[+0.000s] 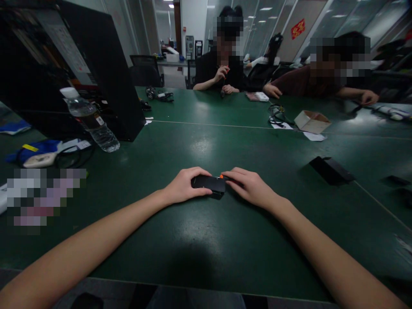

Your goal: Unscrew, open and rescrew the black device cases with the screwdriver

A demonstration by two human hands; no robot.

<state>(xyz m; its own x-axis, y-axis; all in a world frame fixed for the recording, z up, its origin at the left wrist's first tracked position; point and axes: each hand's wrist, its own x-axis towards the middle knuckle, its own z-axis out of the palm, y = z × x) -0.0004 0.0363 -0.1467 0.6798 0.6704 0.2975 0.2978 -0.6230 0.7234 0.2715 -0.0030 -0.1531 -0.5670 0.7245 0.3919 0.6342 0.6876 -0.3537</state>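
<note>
My left hand [184, 185] grips a black rectangular box-like device [207, 183] by its left end, thumb on the near side and fingers on the far side. It is held low over the green table in front of me. My right hand [249, 186] is at the device's right end, its fingers pinched together. A small orange piece [221, 176] shows at those fingertips, beside the device's far right corner; the rest of it is mostly hidden by the fingers.
A computer case [106, 73] stands at left, a leaning water bottle [93, 122] against it. Cables and a blue item [38, 148] lie nearby. To the right are a black open box [331, 170], a small carton [312, 122] and cables [277, 115]. Two people sit across the table [199, 240].
</note>
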